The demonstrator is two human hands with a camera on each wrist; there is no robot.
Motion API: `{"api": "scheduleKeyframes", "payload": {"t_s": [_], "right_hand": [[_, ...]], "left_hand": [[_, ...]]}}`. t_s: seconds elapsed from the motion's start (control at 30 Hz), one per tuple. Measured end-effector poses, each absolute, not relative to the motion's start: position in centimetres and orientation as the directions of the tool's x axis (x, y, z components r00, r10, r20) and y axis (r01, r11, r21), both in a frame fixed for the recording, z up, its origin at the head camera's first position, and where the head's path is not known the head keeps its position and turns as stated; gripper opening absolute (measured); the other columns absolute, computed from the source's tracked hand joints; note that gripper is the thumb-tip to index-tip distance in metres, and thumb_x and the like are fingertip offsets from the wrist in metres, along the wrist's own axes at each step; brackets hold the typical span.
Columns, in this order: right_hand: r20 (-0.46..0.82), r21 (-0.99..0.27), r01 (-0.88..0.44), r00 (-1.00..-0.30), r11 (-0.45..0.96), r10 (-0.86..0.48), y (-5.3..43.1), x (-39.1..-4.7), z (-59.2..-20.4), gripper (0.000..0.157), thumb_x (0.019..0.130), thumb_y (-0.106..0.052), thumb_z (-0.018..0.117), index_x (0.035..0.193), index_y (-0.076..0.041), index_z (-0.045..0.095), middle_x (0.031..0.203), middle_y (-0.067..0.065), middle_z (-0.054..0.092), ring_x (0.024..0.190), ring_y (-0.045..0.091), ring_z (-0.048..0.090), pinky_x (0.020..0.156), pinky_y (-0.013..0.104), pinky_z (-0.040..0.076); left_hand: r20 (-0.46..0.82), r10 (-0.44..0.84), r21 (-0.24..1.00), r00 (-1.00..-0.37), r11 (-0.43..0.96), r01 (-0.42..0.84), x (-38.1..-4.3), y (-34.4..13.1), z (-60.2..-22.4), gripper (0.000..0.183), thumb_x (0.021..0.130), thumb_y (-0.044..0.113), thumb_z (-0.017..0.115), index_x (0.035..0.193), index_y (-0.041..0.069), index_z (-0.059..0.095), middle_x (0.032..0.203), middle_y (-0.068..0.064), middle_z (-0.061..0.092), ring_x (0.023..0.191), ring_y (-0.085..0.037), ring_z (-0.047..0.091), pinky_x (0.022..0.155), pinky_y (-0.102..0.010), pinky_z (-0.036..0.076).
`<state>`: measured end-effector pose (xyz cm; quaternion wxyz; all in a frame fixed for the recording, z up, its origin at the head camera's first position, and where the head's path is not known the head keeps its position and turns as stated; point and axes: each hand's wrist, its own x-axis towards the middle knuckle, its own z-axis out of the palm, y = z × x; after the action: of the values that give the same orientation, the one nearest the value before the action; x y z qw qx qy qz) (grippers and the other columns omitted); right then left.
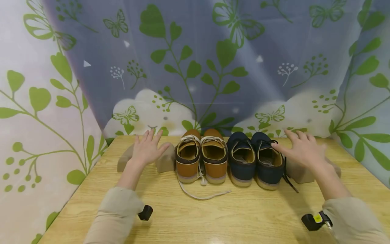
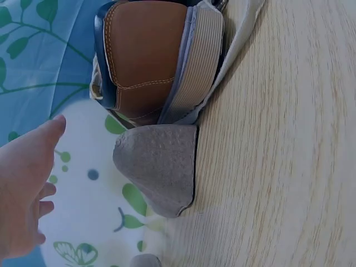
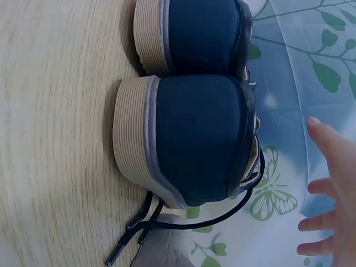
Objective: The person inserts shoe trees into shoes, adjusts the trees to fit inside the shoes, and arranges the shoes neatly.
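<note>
I have both hands raised off the table [image 1: 170,217], holding nothing. The left hand [image 1: 147,149] has its fingers straight and spread, with the thumb well apart and pointing toward the brown shoes [image 1: 215,169], which stand upright just to its right, heels toward me. From the head view it overlaps the left grey blocks [image 1: 166,159]; on my left wrist feed I see a clear gap between it and the nearer one.

The right hand [image 1: 304,150] is likewise spread, its thumb stretched toward the navy shoes [image 1: 254,171]. They stand upright just to its left, beside the brown shoes. The thumb overlaps the nearer shoe's dark lace [image 3: 178,226] in my head view, but the right wrist view shows the hand apart from that shoe. Right grey blocks [image 1: 300,171] sit below this hand. A white lace [image 1: 207,197] trails on the wood behind the brown heels.
</note>
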<state>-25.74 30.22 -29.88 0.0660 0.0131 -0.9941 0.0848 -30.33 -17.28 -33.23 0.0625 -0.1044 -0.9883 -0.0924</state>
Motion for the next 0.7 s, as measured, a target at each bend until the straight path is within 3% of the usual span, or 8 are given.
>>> {"api": "scheduleKeyframes", "payload": {"t_s": [0.17, 0.3, 0.43, 0.7], "right_hand": [[0.136, -0.164, -0.087, -0.989, 0.983, -0.065, 29.6, -25.6, -29.5, 0.093, 0.083, -0.074, 0.033, 0.148, -0.008, 0.022, 0.139, 0.036, 0.023, 0.121, 0.06, 0.019, 0.078, 0.075, 0.026], [0.166, -0.15, -0.133, -0.98, 0.98, -0.107, 28.9, -25.3, -29.1, 0.089, 0.086, -0.071, 0.034, 0.143, -0.003, 0.032, 0.135, 0.035, 0.031, 0.116, 0.056, 0.033, 0.072, 0.065, 0.039], [0.211, -0.133, -0.166, -0.968, 0.977, -0.136, 28.1, -25.2, -28.8, 0.083, 0.087, -0.067, 0.036, 0.138, -0.001, 0.04, 0.132, 0.034, 0.038, 0.112, 0.052, 0.041, 0.071, 0.06, 0.042], [0.279, -0.094, -0.241, -0.938, 0.966, -0.206, 26.0, -24.8, -28.3, 0.075, 0.089, -0.062, 0.042, 0.131, -0.001, 0.05, 0.126, 0.029, 0.048, 0.105, 0.046, 0.049, 0.07, 0.056, 0.045]], "left_hand": [[0.148, 0.188, 0.176, -0.971, 0.961, 0.213, -29.9, -17.5, -33.0, 0.068, 0.096, 0.053, 0.032, 0.149, 0.012, 0.019, 0.15, -0.021, 0.017, 0.136, -0.041, 0.015, 0.105, -0.06, -0.001], [0.195, 0.188, 0.139, -0.963, 0.966, 0.217, -29.8, -17.7, -32.9, 0.062, 0.097, 0.047, 0.037, 0.145, 0.008, 0.033, 0.144, -0.022, 0.032, 0.132, -0.039, 0.028, 0.106, -0.057, 0.014], [0.254, 0.191, 0.125, -0.948, 0.966, 0.228, -29.8, -18.0, -33.0, 0.056, 0.097, 0.043, 0.04, 0.136, 0.004, 0.046, 0.134, -0.021, 0.045, 0.124, -0.037, 0.04, 0.101, -0.054, 0.027], [0.334, 0.192, 0.158, -0.923, 0.954, 0.255, -29.5, -18.9, -32.9, 0.046, 0.095, 0.036, 0.046, 0.118, -0.002, 0.059, 0.116, -0.021, 0.058, 0.104, -0.038, 0.055, 0.087, -0.052, 0.042]]}}
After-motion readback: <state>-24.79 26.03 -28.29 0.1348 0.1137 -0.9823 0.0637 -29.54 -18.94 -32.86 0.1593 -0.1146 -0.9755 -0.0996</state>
